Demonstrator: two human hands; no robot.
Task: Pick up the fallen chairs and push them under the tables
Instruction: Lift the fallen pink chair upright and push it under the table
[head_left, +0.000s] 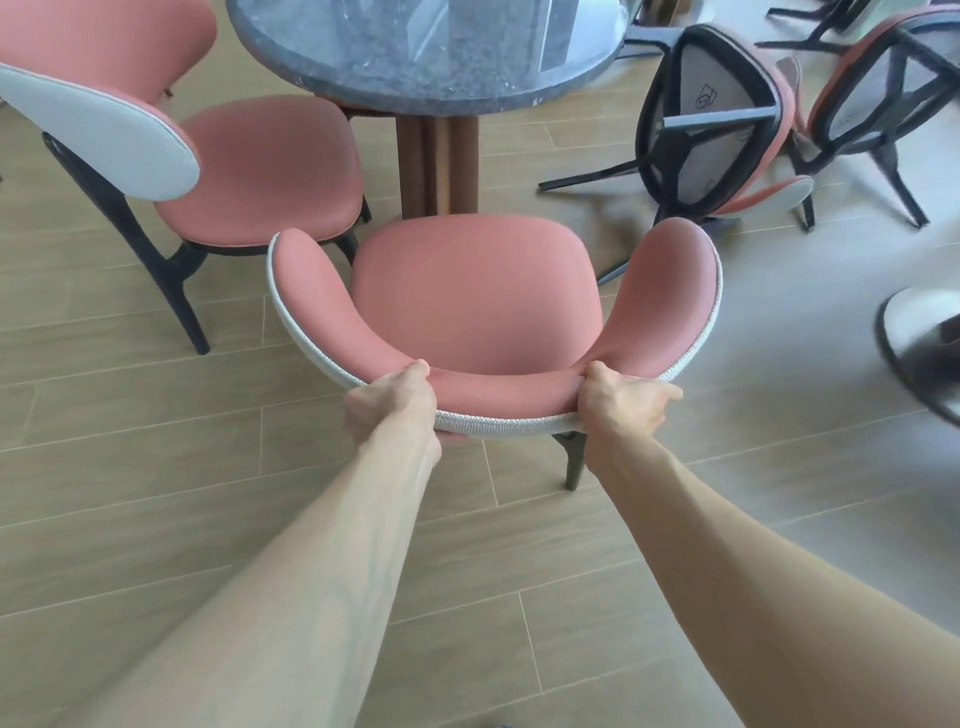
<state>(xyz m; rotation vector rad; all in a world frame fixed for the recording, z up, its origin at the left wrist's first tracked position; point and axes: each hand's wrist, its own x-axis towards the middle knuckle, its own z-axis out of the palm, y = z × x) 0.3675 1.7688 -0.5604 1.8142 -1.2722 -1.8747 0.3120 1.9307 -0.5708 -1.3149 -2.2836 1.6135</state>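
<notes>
Fingers of left hand (392, 402) and right hand (623, 400) curled over backrest rim of upright chair (467, 296), both equally near. Round table (415, 62) at 12 o'clock, seat front just short of its pedestal (436, 166); straight push forward indicated.

Table pedestal (436, 166) just ahead of held chair (467, 291); bare floor (156, 467) left.

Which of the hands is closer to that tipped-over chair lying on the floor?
Right. The right hand grips the backrest on the side towards the fallen chair; the left hand grips the same backrest farther from it.
</notes>
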